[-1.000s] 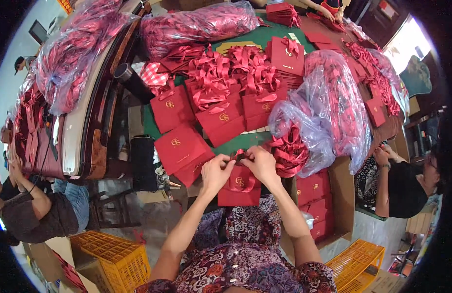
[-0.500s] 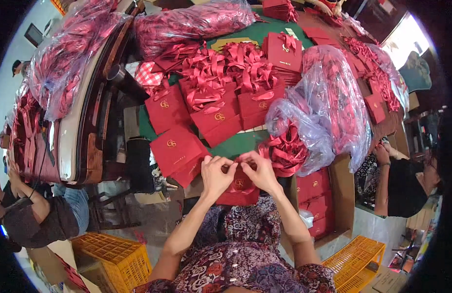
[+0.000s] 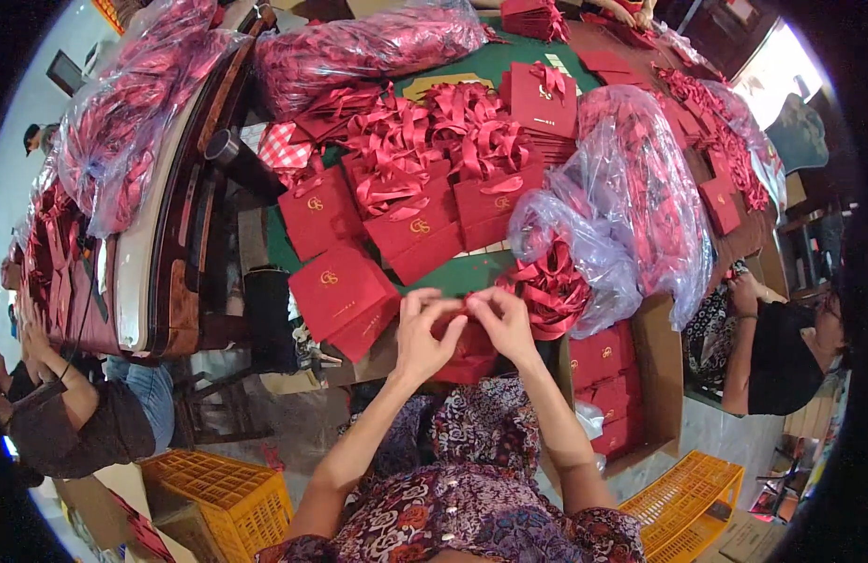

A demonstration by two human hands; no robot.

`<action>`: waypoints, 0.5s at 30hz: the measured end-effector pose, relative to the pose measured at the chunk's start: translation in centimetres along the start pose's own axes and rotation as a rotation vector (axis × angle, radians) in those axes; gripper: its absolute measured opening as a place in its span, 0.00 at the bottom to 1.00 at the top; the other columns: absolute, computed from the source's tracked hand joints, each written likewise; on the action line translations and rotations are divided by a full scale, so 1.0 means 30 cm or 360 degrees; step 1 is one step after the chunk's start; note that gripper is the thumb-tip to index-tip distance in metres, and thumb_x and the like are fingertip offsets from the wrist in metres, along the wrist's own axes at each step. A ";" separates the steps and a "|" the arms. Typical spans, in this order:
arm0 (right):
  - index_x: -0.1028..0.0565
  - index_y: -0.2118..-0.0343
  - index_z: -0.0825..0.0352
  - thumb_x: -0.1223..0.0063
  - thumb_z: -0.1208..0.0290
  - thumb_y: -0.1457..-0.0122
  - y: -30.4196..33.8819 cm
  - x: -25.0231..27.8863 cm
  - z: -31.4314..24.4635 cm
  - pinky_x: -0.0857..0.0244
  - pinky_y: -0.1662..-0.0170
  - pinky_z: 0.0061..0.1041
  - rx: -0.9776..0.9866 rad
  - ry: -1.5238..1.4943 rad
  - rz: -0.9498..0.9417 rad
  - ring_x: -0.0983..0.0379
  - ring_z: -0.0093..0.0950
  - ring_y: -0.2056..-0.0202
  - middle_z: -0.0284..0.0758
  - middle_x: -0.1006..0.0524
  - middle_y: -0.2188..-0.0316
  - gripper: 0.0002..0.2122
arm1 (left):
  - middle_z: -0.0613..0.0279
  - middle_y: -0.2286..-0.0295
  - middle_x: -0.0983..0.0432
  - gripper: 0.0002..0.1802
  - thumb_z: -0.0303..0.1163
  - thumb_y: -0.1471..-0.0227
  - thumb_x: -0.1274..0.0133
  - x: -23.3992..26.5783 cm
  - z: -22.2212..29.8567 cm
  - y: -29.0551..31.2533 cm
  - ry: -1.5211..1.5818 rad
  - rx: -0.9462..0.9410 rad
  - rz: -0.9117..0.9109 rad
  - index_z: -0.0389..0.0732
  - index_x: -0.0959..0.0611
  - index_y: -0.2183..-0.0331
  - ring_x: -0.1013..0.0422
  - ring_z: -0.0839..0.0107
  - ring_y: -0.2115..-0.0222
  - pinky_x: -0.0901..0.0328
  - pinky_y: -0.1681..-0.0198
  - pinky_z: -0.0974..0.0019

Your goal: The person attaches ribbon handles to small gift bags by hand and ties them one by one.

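At the table's near edge, a small red paper bag (image 3: 468,349) is between my hands, its top edge mostly hidden by my fingers. My left hand (image 3: 426,330) is closed at the bag's upper left, fingers curled over the rim and thumb bent toward them. Thumb and fingertips of my right hand (image 3: 505,327) pinch at the top, where a bit of red ribbon (image 3: 464,305) shows. The fingertips of both hands almost meet. Just left of them lie flat red bags (image 3: 345,298) with a gold mark.
Finished-looking red bags with ribbon handles (image 3: 420,225) crowd the green table (image 3: 457,274). Plastic sacks of ribbon (image 3: 631,202) stand on the right. A cardboard box (image 3: 661,375) of red bags sits by my right arm. Orange crates (image 3: 232,497) flank me; co-workers sit both sides.
The bag has tilted or dropped, so its front face shows less. My left fingers have spread and lifted slightly over the rim; my right fingertips have come closer to them.
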State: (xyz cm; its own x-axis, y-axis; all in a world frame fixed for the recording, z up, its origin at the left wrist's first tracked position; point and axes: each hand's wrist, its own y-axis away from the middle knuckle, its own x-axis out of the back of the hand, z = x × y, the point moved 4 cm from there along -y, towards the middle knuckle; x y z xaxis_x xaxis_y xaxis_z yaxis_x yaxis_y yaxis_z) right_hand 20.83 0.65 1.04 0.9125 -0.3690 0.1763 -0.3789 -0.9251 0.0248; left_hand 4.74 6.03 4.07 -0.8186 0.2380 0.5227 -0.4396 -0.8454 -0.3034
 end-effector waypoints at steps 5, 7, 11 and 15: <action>0.22 0.67 0.71 0.43 0.71 0.38 -0.036 0.037 0.003 0.35 0.66 0.17 -0.0109 -0.0272 -0.0006 0.30 0.14 0.72 0.25 0.23 0.75 0.07 | 0.36 0.52 0.28 0.33 0.35 0.40 0.49 0.010 -0.091 0.082 0.0556 0.0461 -0.0256 0.35 0.41 0.39 0.28 0.45 0.51 0.35 0.48 0.53; 0.22 0.67 0.71 0.43 0.71 0.38 -0.044 0.026 0.023 0.35 0.66 0.17 -0.0100 -0.0255 0.0010 0.30 0.14 0.72 0.25 0.23 0.75 0.07 | 0.36 0.55 0.26 0.33 0.33 0.39 0.51 0.007 -0.077 0.123 0.0292 0.0308 -0.0469 0.35 0.43 0.38 0.27 0.45 0.53 0.34 0.51 0.53; 0.21 0.67 0.71 0.43 0.71 0.39 -0.073 0.010 0.028 0.35 0.67 0.17 -0.0064 -0.0142 0.0062 0.31 0.14 0.72 0.25 0.23 0.75 0.07 | 0.36 0.60 0.24 0.28 0.30 0.41 0.50 0.025 -0.020 0.152 0.0449 0.0257 -0.0387 0.35 0.39 0.43 0.27 0.39 0.57 0.32 0.58 0.50; 0.21 0.69 0.71 0.42 0.70 0.40 -0.143 0.050 0.010 0.37 0.70 0.18 0.0014 -0.0053 0.0290 0.33 0.13 0.74 0.25 0.24 0.77 0.08 | 0.37 0.66 0.23 0.22 0.30 0.40 0.50 0.067 -0.006 0.198 0.0382 0.0360 -0.0642 0.35 0.37 0.47 0.26 0.38 0.62 0.33 0.63 0.47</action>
State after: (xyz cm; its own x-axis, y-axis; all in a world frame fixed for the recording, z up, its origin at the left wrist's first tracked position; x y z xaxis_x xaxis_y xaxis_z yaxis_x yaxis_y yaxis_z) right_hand 23.87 4.05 0.89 0.8335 -0.5332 0.1447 -0.5372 -0.8433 -0.0132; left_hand 0.42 1.59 3.17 -0.6739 0.6469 0.3569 -0.6685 -0.7396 0.0783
